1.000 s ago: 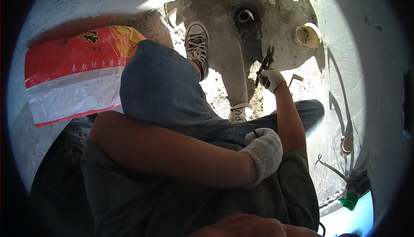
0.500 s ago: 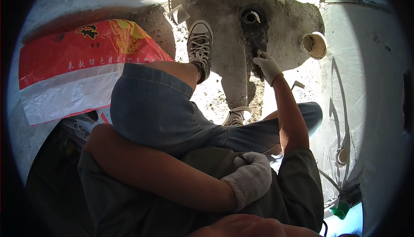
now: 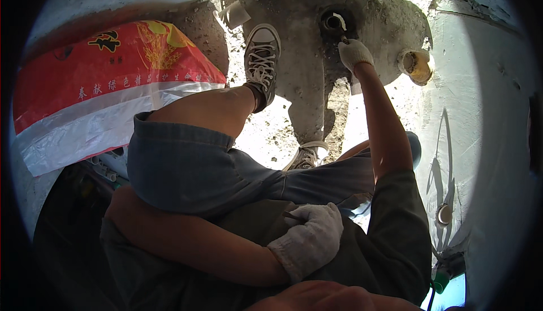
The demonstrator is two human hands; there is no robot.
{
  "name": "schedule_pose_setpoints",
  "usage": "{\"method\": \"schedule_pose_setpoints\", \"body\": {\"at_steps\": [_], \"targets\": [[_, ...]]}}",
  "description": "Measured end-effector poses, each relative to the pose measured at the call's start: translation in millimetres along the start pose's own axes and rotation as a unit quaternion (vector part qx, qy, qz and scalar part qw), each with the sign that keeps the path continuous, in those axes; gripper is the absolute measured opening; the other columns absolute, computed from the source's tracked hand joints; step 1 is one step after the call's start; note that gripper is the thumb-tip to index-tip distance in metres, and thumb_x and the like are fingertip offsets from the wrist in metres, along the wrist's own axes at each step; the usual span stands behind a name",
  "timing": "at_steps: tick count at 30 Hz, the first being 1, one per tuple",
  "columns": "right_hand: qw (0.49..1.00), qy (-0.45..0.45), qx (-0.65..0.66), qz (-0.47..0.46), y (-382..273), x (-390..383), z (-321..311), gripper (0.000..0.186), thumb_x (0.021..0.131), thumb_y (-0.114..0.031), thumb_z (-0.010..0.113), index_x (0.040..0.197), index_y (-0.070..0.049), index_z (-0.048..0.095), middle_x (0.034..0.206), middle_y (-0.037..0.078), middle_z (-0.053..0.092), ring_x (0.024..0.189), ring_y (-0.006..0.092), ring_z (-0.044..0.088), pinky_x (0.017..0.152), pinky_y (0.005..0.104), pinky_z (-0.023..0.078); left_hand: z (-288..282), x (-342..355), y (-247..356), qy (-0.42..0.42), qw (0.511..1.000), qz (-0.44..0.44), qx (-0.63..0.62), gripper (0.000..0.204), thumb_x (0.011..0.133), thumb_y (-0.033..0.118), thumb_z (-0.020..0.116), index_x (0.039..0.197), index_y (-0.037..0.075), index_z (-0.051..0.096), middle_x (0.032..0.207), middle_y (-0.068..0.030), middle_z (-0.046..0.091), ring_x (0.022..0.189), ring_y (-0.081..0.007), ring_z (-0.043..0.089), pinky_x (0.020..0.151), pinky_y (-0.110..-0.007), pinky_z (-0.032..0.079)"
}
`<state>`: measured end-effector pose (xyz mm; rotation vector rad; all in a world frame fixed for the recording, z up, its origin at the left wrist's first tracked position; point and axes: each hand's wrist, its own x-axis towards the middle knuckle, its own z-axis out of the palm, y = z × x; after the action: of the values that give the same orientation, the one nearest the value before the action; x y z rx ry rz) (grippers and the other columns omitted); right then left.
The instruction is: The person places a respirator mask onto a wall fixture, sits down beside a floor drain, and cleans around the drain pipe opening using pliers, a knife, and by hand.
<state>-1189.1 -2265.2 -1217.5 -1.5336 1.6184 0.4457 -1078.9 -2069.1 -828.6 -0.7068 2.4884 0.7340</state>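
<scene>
My right hand (image 3: 354, 54), in a white glove, reaches forward over the rough concrete floor and is shut on a small dark tool (image 3: 343, 38). The tool's tip sits at the rim of a round pipe opening (image 3: 332, 22) set in the concrete. My left hand (image 3: 310, 242), also gloved, rests curled on my lap across my denim shorts. What looks like a thin dark stick (image 3: 291, 216) pokes out from its fingers. My grey sneakers (image 3: 261, 56) stand on the dusty floor below the opening.
A red and white woven sack (image 3: 113, 79) lies at the left, with white pipes (image 3: 107, 167) under its edge. A pale round pipe cap (image 3: 417, 65) sits right of the opening. A white wall (image 3: 486, 141) with a round fitting (image 3: 444, 214) rises at the right.
My right hand has stretched forward from near my knee to the pipe opening, carrying the tool. My left knee has lowered and my left hand stayed on my lap.
</scene>
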Motion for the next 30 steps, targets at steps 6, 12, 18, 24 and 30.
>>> {"method": "schedule_pose_setpoints", "body": {"at_steps": [6,12,18,24,30], "targets": [[1.000,-0.013,0.003,0.012,4.2,10.1,-3.1,0.050,0.095,-0.038,0.045,0.117,0.001,0.069,0.123,0.029,0.063,0.122,0.0445,0.057,0.102,0.0494,0.045,1.8,-3.3,-2.7,0.007,1.000,-0.005,0.015,0.039,0.089,0.013,0.058,0.118,-0.013,0.060,0.075,-0.0164,0.062,0.064,-0.0292,0.065,0.042,-0.047,0.052],[1.000,0.007,-0.004,0.018,3.6,9.6,-0.3,0.048,0.097,-0.036,0.045,0.115,0.001,0.069,0.122,0.030,0.063,0.121,0.0439,0.057,0.101,0.0499,0.046,6.7,-4.5,-1.8,0.011,0.999,-0.015,0.037,0.039,0.089,0.012,0.057,0.119,-0.012,0.060,0.074,-0.0165,0.062,0.063,-0.0295,0.065,0.041,-0.047,0.051],[0.998,0.057,-0.019,0.002,8.9,9.4,2.9,0.043,0.092,-0.033,0.050,0.105,0.002,0.071,0.107,0.031,0.067,0.111,0.0468,0.061,0.093,0.0488,0.048,3.3,-6.0,-2.9,0.017,0.999,-0.013,0.026,0.040,0.089,0.012,0.057,0.120,-0.012,0.061,0.073,-0.0168,0.061,0.063,-0.0303,0.065,0.040,-0.050,0.052],[0.999,0.035,-0.025,-0.022,19.3,1.3,-5.2,0.043,0.094,-0.033,0.049,0.110,0.000,0.071,0.104,0.027,0.071,0.101,0.0391,0.069,0.087,0.0462,0.053,8.0,-2.7,-1.4,0.019,0.998,-0.001,0.054,0.038,0.088,0.012,0.058,0.117,-0.012,0.062,0.073,-0.0168,0.062,0.063,-0.0297,0.065,0.041,-0.050,0.052],[0.936,-0.105,0.333,0.040,27.0,-68.7,-33.3,0.028,0.088,-0.022,0.057,0.105,-0.001,0.065,0.064,0.005,0.054,0.053,0.0160,0.053,0.049,0.0302,0.046,7.8,-6.2,5.8,0.038,0.998,-0.007,0.053,0.037,0.088,0.012,0.058,0.115,-0.012,0.063,0.073,-0.0175,0.064,0.064,-0.0299,0.065,0.043,-0.047,0.052]]}}
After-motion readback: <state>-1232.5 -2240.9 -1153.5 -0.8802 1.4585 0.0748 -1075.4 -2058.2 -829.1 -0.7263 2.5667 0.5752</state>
